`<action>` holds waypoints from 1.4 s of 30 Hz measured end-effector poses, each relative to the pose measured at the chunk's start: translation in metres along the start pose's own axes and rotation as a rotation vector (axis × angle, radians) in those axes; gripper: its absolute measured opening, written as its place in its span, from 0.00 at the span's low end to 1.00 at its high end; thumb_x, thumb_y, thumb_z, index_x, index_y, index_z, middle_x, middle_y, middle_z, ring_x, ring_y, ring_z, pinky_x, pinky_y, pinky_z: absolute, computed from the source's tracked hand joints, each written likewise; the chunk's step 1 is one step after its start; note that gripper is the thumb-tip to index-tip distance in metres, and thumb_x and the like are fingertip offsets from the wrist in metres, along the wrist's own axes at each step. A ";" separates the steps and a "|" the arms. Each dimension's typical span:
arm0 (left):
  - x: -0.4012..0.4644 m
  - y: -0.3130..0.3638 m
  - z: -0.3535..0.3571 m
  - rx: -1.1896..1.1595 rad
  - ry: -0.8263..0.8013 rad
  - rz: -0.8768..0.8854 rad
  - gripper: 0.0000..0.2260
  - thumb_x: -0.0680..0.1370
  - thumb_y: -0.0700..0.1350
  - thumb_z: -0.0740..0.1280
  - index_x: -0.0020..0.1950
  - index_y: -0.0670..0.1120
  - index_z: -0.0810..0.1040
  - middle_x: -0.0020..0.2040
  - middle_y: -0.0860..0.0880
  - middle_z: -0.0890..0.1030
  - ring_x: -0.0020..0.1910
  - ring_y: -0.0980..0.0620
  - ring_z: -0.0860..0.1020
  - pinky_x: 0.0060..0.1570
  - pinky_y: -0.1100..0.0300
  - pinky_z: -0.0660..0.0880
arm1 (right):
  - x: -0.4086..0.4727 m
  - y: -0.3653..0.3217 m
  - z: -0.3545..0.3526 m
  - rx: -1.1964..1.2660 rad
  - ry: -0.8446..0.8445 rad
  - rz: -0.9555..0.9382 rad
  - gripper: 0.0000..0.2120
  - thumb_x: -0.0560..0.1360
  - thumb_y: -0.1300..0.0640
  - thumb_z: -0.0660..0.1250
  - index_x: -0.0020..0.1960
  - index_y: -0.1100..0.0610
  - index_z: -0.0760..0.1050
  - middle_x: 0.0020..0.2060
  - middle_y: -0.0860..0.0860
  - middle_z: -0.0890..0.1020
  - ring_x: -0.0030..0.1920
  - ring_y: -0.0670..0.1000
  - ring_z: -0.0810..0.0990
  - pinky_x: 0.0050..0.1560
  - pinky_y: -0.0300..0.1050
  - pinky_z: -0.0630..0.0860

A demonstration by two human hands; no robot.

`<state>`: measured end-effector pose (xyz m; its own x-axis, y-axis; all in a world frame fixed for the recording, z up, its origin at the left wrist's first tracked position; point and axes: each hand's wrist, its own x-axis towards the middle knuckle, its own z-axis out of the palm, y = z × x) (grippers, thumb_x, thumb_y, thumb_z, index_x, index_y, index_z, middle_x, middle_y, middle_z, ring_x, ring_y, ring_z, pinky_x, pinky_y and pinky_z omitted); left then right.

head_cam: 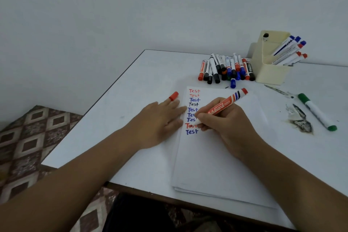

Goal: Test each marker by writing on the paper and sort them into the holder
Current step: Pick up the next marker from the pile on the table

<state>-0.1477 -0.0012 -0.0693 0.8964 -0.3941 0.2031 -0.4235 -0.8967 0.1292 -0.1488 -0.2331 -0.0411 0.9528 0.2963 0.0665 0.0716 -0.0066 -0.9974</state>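
Observation:
My right hand [224, 126] grips an uncapped red whiteboard marker [224, 106], its tip touching the white paper [216, 156] at a red "Test" line near the bottom of a column of red, blue and black "Test" words. My left hand [160, 120] lies flat on the paper's left edge, fingers spread, with the marker's red cap [173, 96] stuck on one fingertip. A pile of several capped markers [226, 68] lies beyond the paper. The cream holder [269, 73] at the back right has several blue and red markers [290, 51] in it.
A green marker [317, 112] lies alone on the white table [131, 90] at the right, beside a dark stained patch [301, 120]. The table's left and front edges drop to a patterned floor [28, 137]. A plain wall stands behind.

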 end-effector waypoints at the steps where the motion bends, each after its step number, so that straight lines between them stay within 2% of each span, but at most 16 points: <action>1: 0.000 0.002 0.000 -0.007 0.015 -0.013 0.25 0.82 0.59 0.49 0.77 0.52 0.66 0.75 0.52 0.67 0.79 0.57 0.55 0.63 0.47 0.70 | -0.002 0.000 0.001 -0.060 -0.011 -0.037 0.06 0.73 0.67 0.75 0.43 0.56 0.83 0.40 0.59 0.86 0.42 0.58 0.86 0.48 0.54 0.83; 5: -0.001 0.003 0.001 -0.033 0.030 -0.012 0.26 0.82 0.59 0.48 0.76 0.52 0.67 0.74 0.53 0.69 0.79 0.57 0.55 0.61 0.47 0.71 | -0.007 0.002 0.004 -0.305 -0.063 -0.113 0.06 0.70 0.60 0.79 0.42 0.52 0.82 0.37 0.52 0.86 0.42 0.55 0.85 0.49 0.59 0.83; 10: -0.002 0.005 0.001 -0.045 0.016 -0.044 0.23 0.83 0.58 0.51 0.78 0.57 0.64 0.79 0.51 0.62 0.79 0.58 0.52 0.69 0.48 0.65 | -0.007 0.002 0.006 -0.346 -0.068 -0.098 0.07 0.71 0.56 0.79 0.39 0.51 0.81 0.35 0.51 0.85 0.39 0.54 0.85 0.48 0.63 0.83; 15: -0.002 0.004 0.002 -0.026 0.013 -0.045 0.23 0.83 0.59 0.51 0.78 0.58 0.65 0.80 0.50 0.62 0.79 0.57 0.53 0.69 0.48 0.65 | -0.005 0.007 0.007 -0.391 -0.038 -0.094 0.07 0.71 0.54 0.79 0.43 0.50 0.81 0.37 0.50 0.86 0.39 0.51 0.86 0.48 0.59 0.84; 20: -0.002 0.004 0.002 -0.017 0.028 -0.037 0.23 0.83 0.59 0.52 0.78 0.57 0.66 0.80 0.50 0.62 0.79 0.57 0.54 0.68 0.50 0.65 | -0.005 0.009 0.007 -0.396 -0.058 -0.100 0.08 0.70 0.54 0.80 0.40 0.47 0.80 0.36 0.47 0.85 0.38 0.49 0.85 0.45 0.52 0.84; 22: -0.002 0.004 0.002 -0.017 0.010 -0.052 0.22 0.84 0.58 0.53 0.78 0.58 0.65 0.80 0.51 0.61 0.79 0.57 0.53 0.70 0.51 0.63 | -0.005 0.008 0.007 -0.383 -0.066 -0.086 0.08 0.70 0.53 0.80 0.41 0.49 0.81 0.36 0.48 0.85 0.38 0.50 0.86 0.46 0.52 0.84; 24: -0.002 0.004 0.001 -0.018 0.000 -0.058 0.24 0.83 0.61 0.50 0.78 0.59 0.64 0.80 0.51 0.60 0.80 0.56 0.53 0.71 0.50 0.63 | -0.004 0.007 0.006 -0.362 -0.055 -0.089 0.07 0.71 0.54 0.79 0.41 0.52 0.82 0.36 0.51 0.86 0.38 0.52 0.86 0.47 0.55 0.85; 25: -0.002 0.004 0.001 -0.019 -0.004 -0.061 0.26 0.81 0.63 0.48 0.78 0.60 0.64 0.80 0.50 0.60 0.80 0.56 0.54 0.71 0.49 0.63 | -0.004 0.007 0.006 -0.366 -0.052 -0.101 0.07 0.71 0.54 0.79 0.41 0.52 0.82 0.36 0.51 0.86 0.38 0.51 0.86 0.46 0.53 0.85; 27: -0.001 0.004 0.001 -0.028 -0.005 -0.067 0.29 0.79 0.65 0.45 0.77 0.60 0.64 0.80 0.50 0.60 0.80 0.56 0.54 0.70 0.49 0.64 | -0.004 0.008 0.007 -0.418 -0.054 -0.135 0.06 0.71 0.52 0.79 0.41 0.50 0.81 0.35 0.46 0.85 0.38 0.47 0.85 0.42 0.43 0.83; 30: -0.002 0.006 0.000 -0.033 0.004 -0.069 0.28 0.79 0.64 0.46 0.77 0.60 0.65 0.80 0.51 0.61 0.79 0.56 0.55 0.70 0.50 0.64 | -0.004 0.009 0.010 -0.493 -0.042 -0.182 0.08 0.72 0.53 0.78 0.39 0.47 0.79 0.32 0.39 0.82 0.36 0.41 0.82 0.37 0.31 0.75; 32: -0.002 0.006 0.000 -0.033 0.008 -0.068 0.26 0.80 0.62 0.49 0.77 0.60 0.65 0.80 0.51 0.61 0.79 0.56 0.56 0.70 0.50 0.64 | -0.003 0.009 0.009 -0.492 -0.019 -0.196 0.09 0.73 0.54 0.77 0.39 0.46 0.79 0.32 0.39 0.82 0.36 0.41 0.83 0.37 0.31 0.75; 35: -0.002 0.006 0.000 -0.026 -0.004 -0.069 0.22 0.83 0.60 0.53 0.77 0.60 0.65 0.81 0.51 0.59 0.79 0.56 0.56 0.70 0.51 0.63 | -0.003 0.009 0.005 -0.434 0.002 -0.182 0.06 0.73 0.56 0.77 0.41 0.49 0.81 0.34 0.45 0.84 0.38 0.47 0.84 0.41 0.42 0.82; 37: -0.002 0.006 -0.001 -0.030 -0.011 -0.072 0.21 0.84 0.59 0.54 0.77 0.60 0.65 0.81 0.51 0.59 0.79 0.56 0.56 0.70 0.52 0.63 | -0.005 0.009 0.005 -0.419 -0.004 -0.173 0.06 0.72 0.56 0.77 0.41 0.50 0.81 0.34 0.47 0.85 0.38 0.48 0.85 0.42 0.45 0.83; 39: -0.002 0.006 -0.002 -0.046 -0.002 -0.066 0.23 0.82 0.62 0.53 0.77 0.59 0.65 0.80 0.51 0.60 0.79 0.57 0.56 0.70 0.50 0.64 | -0.006 0.010 0.007 -0.442 -0.021 -0.171 0.07 0.72 0.54 0.78 0.41 0.49 0.80 0.35 0.46 0.84 0.39 0.47 0.85 0.42 0.43 0.82; 42: -0.002 0.009 -0.006 -0.069 -0.025 -0.089 0.28 0.78 0.66 0.51 0.77 0.61 0.65 0.81 0.52 0.59 0.79 0.57 0.56 0.71 0.50 0.63 | -0.006 0.010 0.008 -0.489 -0.030 -0.169 0.07 0.72 0.52 0.78 0.41 0.47 0.79 0.36 0.44 0.83 0.39 0.43 0.84 0.38 0.35 0.77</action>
<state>-0.1539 -0.0070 -0.0628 0.9333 -0.3196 0.1641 -0.3498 -0.9124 0.2124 -0.1557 -0.2272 -0.0520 0.9078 0.3585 0.2176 0.3598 -0.3995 -0.8432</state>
